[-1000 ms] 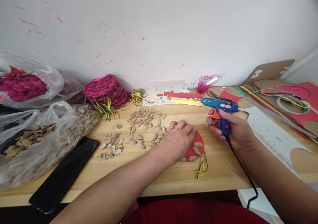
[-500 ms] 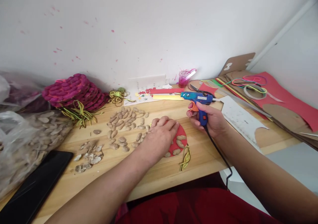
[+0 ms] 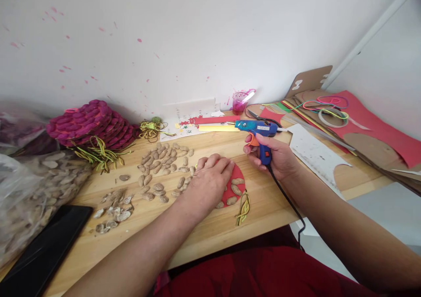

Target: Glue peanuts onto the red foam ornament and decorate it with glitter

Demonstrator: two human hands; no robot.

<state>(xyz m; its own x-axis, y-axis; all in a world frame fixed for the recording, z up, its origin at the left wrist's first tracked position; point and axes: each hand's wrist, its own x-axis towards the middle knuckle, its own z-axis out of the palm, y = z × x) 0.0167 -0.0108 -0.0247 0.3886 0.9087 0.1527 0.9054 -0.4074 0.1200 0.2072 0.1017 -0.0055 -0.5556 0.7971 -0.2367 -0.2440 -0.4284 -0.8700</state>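
Note:
My right hand (image 3: 274, 154) is wrapped around a blue glue gun (image 3: 251, 127), with fingers by its orange trigger. The nozzle points left, and a white glue stick comes out of the back. My left hand (image 3: 212, 178) lies over a red disc (image 3: 239, 172), fingers bent and close together; whatever is under the fingertips is hidden. Several peanuts (image 3: 236, 189) rest along the disc's right and lower edge. A yellow and dark cord tassel (image 3: 243, 209) hangs off its lower right. Loose peanuts (image 3: 159, 159) are spread on the table left of my left hand.
Peanut shells (image 3: 115, 211), a black phone-like slab (image 3: 46, 248) and a plastic bag of peanuts (image 3: 55, 187) are at left. Magenta peanut-covered discs (image 3: 88, 123) are stacked behind. Scissors (image 3: 263, 118), a pink-stained cup (image 3: 239, 103) and cardboard (image 3: 375, 148) lie behind and right. A black cord (image 3: 286, 196) trails off the table.
The view has shifted slightly, moving most things a little left in the picture. Both hands keep the same pose, the left over the disc and the right around the glue gun.

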